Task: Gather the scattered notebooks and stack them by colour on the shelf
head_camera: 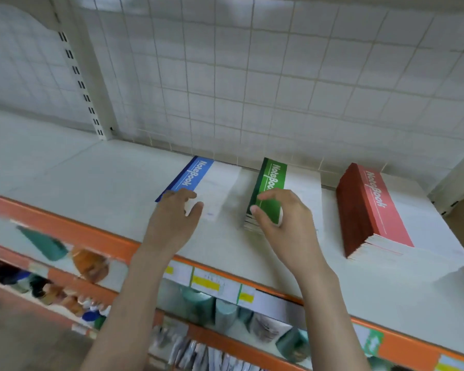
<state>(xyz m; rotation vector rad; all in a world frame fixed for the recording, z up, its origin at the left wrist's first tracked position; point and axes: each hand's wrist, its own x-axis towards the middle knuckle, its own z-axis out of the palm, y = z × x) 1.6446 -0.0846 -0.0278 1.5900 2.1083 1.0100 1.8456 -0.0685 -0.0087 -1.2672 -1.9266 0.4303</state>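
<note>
There is one camera, and it sits on the person's head. It looks forward and down at a white shelf [91,178] from close by. Both arms come up from the bottom edge, so the left hand [172,215] and the right hand [281,212] sit near the middle of the picture. The wire grid wall [252,76] behind the shelf fills the top half. The lens is wide, so straight edges bend near the sides. The lower shelves show blurry at the bottom left.
</note>
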